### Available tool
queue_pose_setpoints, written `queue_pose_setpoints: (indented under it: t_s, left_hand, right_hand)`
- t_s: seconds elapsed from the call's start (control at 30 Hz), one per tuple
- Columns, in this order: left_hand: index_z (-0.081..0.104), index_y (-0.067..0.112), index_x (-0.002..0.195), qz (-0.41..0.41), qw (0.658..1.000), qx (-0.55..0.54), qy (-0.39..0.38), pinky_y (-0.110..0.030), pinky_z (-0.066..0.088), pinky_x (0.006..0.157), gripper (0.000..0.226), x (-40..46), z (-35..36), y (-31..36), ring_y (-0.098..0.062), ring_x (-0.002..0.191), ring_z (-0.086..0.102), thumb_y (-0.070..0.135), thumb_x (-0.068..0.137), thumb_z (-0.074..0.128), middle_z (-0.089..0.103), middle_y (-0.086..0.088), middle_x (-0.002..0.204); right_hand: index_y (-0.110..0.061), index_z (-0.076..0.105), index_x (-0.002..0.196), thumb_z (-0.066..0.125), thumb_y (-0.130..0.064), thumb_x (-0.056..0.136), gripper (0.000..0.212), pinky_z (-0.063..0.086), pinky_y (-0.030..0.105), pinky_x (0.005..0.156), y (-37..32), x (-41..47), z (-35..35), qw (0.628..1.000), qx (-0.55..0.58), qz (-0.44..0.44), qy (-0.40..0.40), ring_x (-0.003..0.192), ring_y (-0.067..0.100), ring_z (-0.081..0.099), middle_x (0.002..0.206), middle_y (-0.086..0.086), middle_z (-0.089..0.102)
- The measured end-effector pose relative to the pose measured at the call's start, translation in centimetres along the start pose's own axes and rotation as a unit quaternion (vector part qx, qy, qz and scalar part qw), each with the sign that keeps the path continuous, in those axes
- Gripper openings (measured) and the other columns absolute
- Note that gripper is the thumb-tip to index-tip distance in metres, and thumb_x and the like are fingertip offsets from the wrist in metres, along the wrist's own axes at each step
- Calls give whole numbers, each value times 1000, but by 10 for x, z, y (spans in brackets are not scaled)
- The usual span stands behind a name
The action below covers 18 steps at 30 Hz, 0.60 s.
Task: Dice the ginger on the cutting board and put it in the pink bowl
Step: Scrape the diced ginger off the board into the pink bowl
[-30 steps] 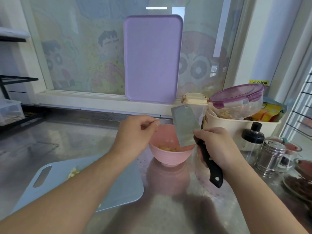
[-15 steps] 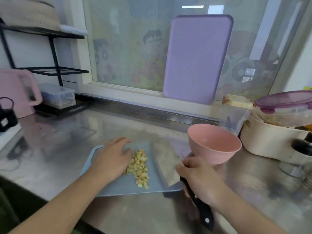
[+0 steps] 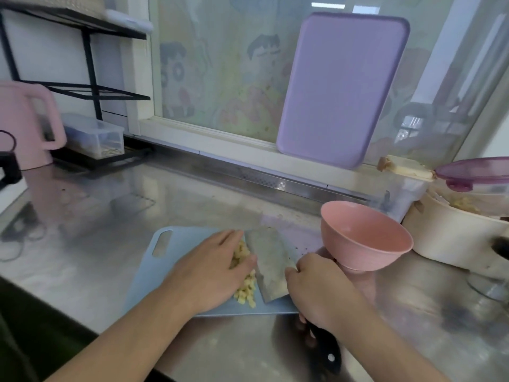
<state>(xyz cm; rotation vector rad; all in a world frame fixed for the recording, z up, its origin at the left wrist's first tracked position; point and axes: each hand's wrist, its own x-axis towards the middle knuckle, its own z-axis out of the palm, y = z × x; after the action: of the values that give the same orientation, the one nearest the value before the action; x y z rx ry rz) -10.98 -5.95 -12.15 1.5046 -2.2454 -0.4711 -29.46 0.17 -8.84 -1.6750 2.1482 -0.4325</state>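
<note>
A pale blue cutting board (image 3: 143,274) lies on the steel counter. A pile of diced yellow ginger (image 3: 246,288) sits on it. My left hand (image 3: 212,271) lies flat over the left side of the pile, fingers straight, pressing the cubes toward a cleaver blade (image 3: 268,264) that lies nearly flat on the board just right of the ginger. My right hand (image 3: 319,293) grips the cleaver's black handle (image 3: 325,351). The pink bowl (image 3: 363,238) stands just off the board's right edge, tilted in view; its inside shows no ginger from here.
A purple board (image 3: 341,89) leans on the window behind. A cream pot (image 3: 451,235) and lidded containers crowd the right. A pink kettle (image 3: 24,125), a clear box (image 3: 93,135) and a black rack (image 3: 91,86) stand at the left.
Both hands came back from the pink bowl to the cutting board. The cleaver blade now lies beside the ginger, and my left hand has closed in over the pile.
</note>
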Motion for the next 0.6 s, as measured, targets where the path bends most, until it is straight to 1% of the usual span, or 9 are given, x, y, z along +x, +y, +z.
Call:
queue_pose_setpoints:
  t_s: [0.13,0.23,0.3,0.33,0.4,0.43,0.5,0.57,0.6]
  left_hand:
    - [22,40,162,19,1000,-4,-13,-25,29,112,65,-4,0,2,1,151,24,67,104,31,23,29,164]
    - [16,41,164,24,999,-14,-37,-27,25,118,71,-6,-2,2,5,153,16,71,101,28,15,32,166]
    - [14,41,165,34,998,-4,-52,-25,25,117,73,-7,-2,1,6,152,13,70,101,34,11,35,165]
    - [14,41,165,39,997,-3,-61,-24,25,116,74,-7,-3,0,6,152,13,69,101,39,10,35,165]
    - [13,43,164,45,995,-22,-85,-26,23,121,79,-6,-6,-3,6,153,12,70,98,46,8,36,165]
    - [11,45,164,42,993,-39,-101,-28,22,124,84,-6,-7,-5,7,153,11,75,94,48,6,37,164]
    - [4,50,163,46,989,-44,-136,-31,20,127,105,-7,-10,-10,8,153,7,90,79,54,-1,39,164]
    - [-7,51,162,61,985,1,-163,-29,15,128,126,-9,-11,-12,10,152,-3,95,65,62,-12,39,163]
    - [-11,50,162,68,983,22,-167,-28,12,127,131,-9,-11,-12,10,152,-7,94,64,64,-16,39,163]
  right_hand:
    - [-18,59,94,41,-35,104,26,64,43,84,-1,-2,1,999,-36,-9,-7,93,33,76,95,9,73]
    - [-20,54,85,40,-35,105,28,64,43,85,2,-2,1,998,-52,-7,-16,94,33,75,91,7,68]
    - [-22,46,76,40,-35,105,32,64,43,85,3,-5,0,998,-52,-4,-17,94,33,75,89,6,67]
    - [-23,44,74,41,-35,105,34,64,43,85,4,-6,0,999,-51,-3,-16,93,33,76,88,7,68]
    - [-23,44,73,41,-35,105,34,64,44,85,5,-10,-1,999,-42,-2,-15,93,33,76,90,9,70]
    - [-23,44,73,41,-35,105,34,64,44,86,5,-11,-2,999,-37,-1,-15,93,34,76,92,10,71]
    - [-24,45,74,42,-35,105,33,64,43,87,5,-13,-3,999,-29,-2,-15,95,34,76,92,10,71]
    - [-23,48,77,42,-34,105,30,64,43,88,6,-12,-3,1000,-25,-6,-17,95,34,75,90,9,68]
    - [-21,51,81,42,-34,105,29,63,43,88,7,-12,-2,999,-26,-8,-19,95,35,75,89,8,67]
